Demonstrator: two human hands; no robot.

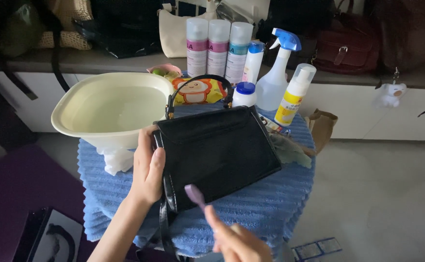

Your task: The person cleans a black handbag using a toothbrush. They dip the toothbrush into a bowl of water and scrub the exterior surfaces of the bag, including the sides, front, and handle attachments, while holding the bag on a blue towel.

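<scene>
Left hand (148, 170) grips the black handbag (217, 150) along its left edge, fingers wrapped over the side, thumb on the front panel near the lower corner. Right hand (234, 240) is clenched around the handle of a purple toothbrush (194, 194), index finger extended along it. Brush head sits at the bag's lower front edge; contact vs. just above, can't tell, it's motion-blurred.

Bag: black, smooth, slightly glossy leather look, flat rectangular body with a fold-over flap across the upper part. Curved black top handle (200, 82) on gold-coloured fittings stands up at the far side. A black strap (166, 218) hangs off the near-left corner, down over the cloth.

Orientation: lying on its back, front panel up, handle end away from the person, base toward them. Long axis runs left-right, rotated a bit clockwise, so the right end sits farther away. Toothbrush long axis runs from the right hand up-left, head end toward the bag.

Location: bag is centred on a round stand covered with a blue ribbed towel (270, 204). Cream plastic basin (110, 106) holding water sits just left of it, over a white cloth (115, 160). Behind the bag: a yellow wipes pack (198, 92), spray cans (217, 46), a trigger spray bottle (275, 73), a yellow foam pump bottle (294, 94). More bags sit on the grey shelf (100, 62) at the back.
</scene>
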